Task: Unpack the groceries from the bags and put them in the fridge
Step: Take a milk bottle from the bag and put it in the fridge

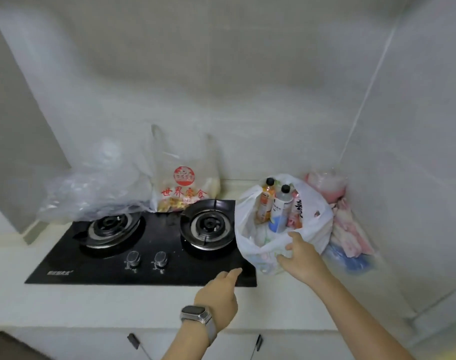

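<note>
A white plastic bag (250, 229) stands open on the counter right of the stove. An orange drink bottle (265, 201), a clear bottle with a black cap (281, 206) and a pink packet (295, 211) stand upright in it. My right hand (299, 255) touches the bag's front rim, fingers spread and relaxed. Held over the stove's front right corner, my left hand (219, 294), with a watch on its wrist, has loosely extended fingers and holds nothing. A clear bag with red print (185, 188) and a crumpled clear bag (97, 188) stand behind the stove.
The black two-burner gas stove (143, 245) fills the counter's middle, knobs at its front. Pink and blue bags (346, 222) lie in the right corner against the tiled wall. White counter (117, 305) runs along the front, cabinet doors below.
</note>
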A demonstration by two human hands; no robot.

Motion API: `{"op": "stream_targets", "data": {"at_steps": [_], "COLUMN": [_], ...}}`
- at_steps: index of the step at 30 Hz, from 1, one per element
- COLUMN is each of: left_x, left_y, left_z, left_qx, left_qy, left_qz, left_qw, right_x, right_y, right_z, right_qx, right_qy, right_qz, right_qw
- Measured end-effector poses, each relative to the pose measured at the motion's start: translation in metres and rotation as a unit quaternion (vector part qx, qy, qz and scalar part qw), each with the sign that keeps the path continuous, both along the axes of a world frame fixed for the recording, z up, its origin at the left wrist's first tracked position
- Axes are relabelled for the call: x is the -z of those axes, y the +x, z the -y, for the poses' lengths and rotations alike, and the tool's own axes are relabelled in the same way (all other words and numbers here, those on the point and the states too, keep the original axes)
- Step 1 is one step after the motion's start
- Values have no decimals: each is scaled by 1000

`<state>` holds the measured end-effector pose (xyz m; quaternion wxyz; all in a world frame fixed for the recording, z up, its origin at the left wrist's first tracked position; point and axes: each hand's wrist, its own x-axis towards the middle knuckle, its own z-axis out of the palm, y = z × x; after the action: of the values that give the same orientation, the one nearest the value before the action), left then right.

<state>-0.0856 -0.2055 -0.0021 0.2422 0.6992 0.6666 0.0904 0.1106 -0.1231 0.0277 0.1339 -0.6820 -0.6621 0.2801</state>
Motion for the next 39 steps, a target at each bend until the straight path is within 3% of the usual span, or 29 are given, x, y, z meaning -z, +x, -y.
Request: {"op": "stream_targets", "data": {"at_steps": [7, 13, 17, 22, 28, 33, 39], "left_x": [21, 26, 26, 27, 35, 29, 26], "left_y": [55, 58, 47, 40, 43, 51, 67], "left_z": [-101, -146, -160, -176, -192, -207, -230], "left_qx": [10, -29, -41, -33, 0, 32, 26], "left_qy": [-40, -80, -95, -86, -106, -103, -1], "left_qz": [37, 69, 91, 92, 135, 185, 240], "left_qw": [998, 994, 990, 991, 985, 977, 971], "right_x": [0, -11, 5, 30, 37, 44, 6], "right_y": [57, 53, 37, 25, 22, 31, 45], "right_z": [-94, -191, -250, -280, -281, -258, -213], "right_qx": [33, -37, -80, -113, -120, -61, 38], "right_qy": [28, 1, 81, 54, 38, 29, 40], "right_qz": [31, 29, 111, 169, 95, 17, -77], "right_qw": [999, 999, 987, 978, 987, 998, 995]}}
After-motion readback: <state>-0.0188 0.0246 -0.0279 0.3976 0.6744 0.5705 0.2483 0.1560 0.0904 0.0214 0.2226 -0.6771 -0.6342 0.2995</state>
